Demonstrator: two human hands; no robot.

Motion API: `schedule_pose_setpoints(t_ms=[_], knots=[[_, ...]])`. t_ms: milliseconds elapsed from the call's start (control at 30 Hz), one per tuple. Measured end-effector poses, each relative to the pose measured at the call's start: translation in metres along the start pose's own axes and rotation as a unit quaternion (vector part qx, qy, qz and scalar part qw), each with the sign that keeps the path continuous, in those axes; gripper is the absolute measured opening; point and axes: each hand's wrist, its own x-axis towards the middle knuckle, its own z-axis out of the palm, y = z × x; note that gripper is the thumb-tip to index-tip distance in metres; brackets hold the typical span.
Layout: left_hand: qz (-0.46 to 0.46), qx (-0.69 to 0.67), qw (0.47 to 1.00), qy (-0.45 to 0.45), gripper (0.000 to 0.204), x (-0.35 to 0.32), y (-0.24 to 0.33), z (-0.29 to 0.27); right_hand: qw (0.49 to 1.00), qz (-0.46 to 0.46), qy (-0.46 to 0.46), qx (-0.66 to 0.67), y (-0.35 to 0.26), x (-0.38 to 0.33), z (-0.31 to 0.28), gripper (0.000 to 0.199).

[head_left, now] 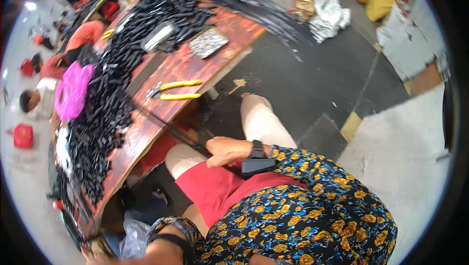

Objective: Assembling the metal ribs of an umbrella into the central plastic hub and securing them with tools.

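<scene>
In the head view, I see a red-brown wooden table point(183, 72) running along the left side. A big pile of short black pieces point(105, 89) covers most of it. A pink bag point(73, 91) sits by the far side of the pile. Nearer the edge are pliers with yellow handles point(181, 84), a flat dark bar point(145, 75) and a tray point(216, 50) full of small shiny bits. Long black strips point(254, 8) stick out past the table's top end. People are bent over on the far side, one in an orange shirt point(84, 34).

A long black strip point(163, 124) slants from the table, over its near edge, to my right hand point(227, 151). That edge and my own knees sit close to it. My right hand is over my lap, fingers curled around the strip's near end, wrist level. My left hand point(95, 254) is low in the bottom left corner, by the table's near end. It is blurry and partly cut off, so I can't tell whether it's spread or pinching anything.
</scene>
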Motion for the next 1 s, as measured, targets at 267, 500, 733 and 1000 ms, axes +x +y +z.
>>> schedule_pose_setpoints(t_ms=[267, 500, 733, 1000], knots=[[-0.637, -0.059, 0.761, 0.11, 0.045, -0.148, -0.061, 0.026, 1.0, 0.001, 0.016, -0.018, -0.004, -0.005, 0.003, 0.044], [-0.642, -0.241, 0.71, 0.159, 0.038, -0.138, -0.095, 0.052, 0.992, -0.02, -0.002, -0.127, -0.005, -0.005, 0.008, 0.052], [-0.675, -0.311, 0.65, 0.16, 0.028, -0.115, -0.091, 0.042, 0.95, -0.238, 0.2, 0.032, -0.089, -0.007, -0.092, 0.016], [-0.683, -0.321, 0.65, 0.087, 0.021, -0.102, -0.088, 0.039, 0.829, -0.494, 0.215, -0.151, -0.161, 0.034, -0.156, 0.022]])
